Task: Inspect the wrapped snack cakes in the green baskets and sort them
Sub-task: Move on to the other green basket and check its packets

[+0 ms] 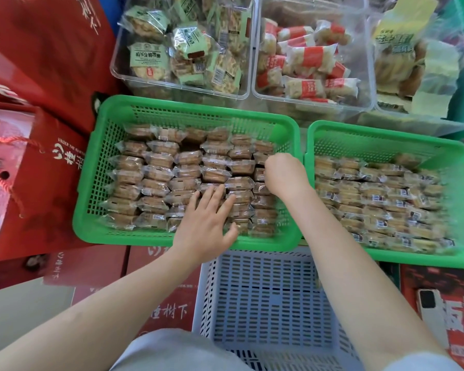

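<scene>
- Seen from a head-worn camera looking down: two green baskets sit side by side, both filled with wrapped snack cakes in clear film.
- The left green basket (91, 183) holds cakes standing in tidy columns, about six columns across; the exact number is too many to count reliably.
- The right green basket (461, 162) holds a looser, slightly jumbled layer of the same cakes (373, 199).
- The left hand (206, 223) lies flat with fingers straight and spread, pressing on the cakes near the front middle of the left basket.
- The right hand (284, 175) is curled with fingers bent down into the rightmost column of the left basket; it appears to pinch a wrapped snack cake (260, 174), though the fingertips are hidden, so the grip is not certain.
- The key relation: that cake lies directly under the right hand, at the basket's right edge, its long axis running left to right. The right hand is nearer to it; the left hand steadies the neighbouring columns.
- One pale grey-blue slatted basket (265, 303) sits just in front of the green ones, between the forearms, with nothing visible inside.
- Behind are three clear plastic bins (248, 84) of other wrapped snacks.
- Red gift boxes (38, 162) stand to the left, and one phone (431, 314) lies at lower right.
</scene>
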Available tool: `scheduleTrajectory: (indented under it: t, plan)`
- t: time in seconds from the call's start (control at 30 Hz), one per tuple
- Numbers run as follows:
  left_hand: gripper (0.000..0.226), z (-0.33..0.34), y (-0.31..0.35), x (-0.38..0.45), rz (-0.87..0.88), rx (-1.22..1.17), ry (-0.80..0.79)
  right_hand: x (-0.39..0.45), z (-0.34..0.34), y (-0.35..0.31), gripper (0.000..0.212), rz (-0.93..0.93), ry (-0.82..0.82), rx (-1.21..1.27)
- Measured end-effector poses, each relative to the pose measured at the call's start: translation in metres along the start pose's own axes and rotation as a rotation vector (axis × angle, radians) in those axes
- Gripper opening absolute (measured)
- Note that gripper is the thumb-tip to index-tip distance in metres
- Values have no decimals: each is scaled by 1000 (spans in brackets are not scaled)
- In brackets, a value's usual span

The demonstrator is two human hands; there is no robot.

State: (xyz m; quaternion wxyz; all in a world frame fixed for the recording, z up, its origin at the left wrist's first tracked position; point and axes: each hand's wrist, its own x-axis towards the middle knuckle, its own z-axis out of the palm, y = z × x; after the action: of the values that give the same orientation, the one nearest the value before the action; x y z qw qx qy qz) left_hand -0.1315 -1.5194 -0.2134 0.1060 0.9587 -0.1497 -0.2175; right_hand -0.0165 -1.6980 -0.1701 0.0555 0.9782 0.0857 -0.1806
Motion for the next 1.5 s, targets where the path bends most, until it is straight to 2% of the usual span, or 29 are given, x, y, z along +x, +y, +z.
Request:
scheduleTrajectory:
  t: [0.1,0.23,0.47,0.6,0.67,0.8,0.93,1.13,1.27,1.43,1.5]
  plan:
    - [77,-1,1,-1,0,18,-3,18,13,9,26,-17,242,101]
    - [81,-3,1,-1,-4,28,-23,34,27,15,30,-78,213,35]
    - [82,-3,2,-1,-5,23,-21,38,27,14,31,-242,306,-157]
    - [82,-3,2,-2,-5,28,-34,41,19,16,21,-297,191,-55]
    - [82,-3,2,-2,-5,24,-30,42,18,18,19,-256,146,29]
    - [80,-3,2,-2,-6,29,-32,45,11,22,20,-163,63,157]
    - [83,-4,3,-3,-4,32,-28,47,-7,26,35,-109,-61,176]
    - [73,-4,3,-3,-5,18,-14,49,-28,28,32,-49,-252,387]
    - [69,-4,3,-3,-2,13,-13,46,-26,24,17,1,-124,449]
    - [72,-4,2,-3,-2,21,-10,35,-3,3,33,-136,70,155]
    - [73,-4,2,-3,-3,23,-8,35,6,-3,48,-178,135,76]
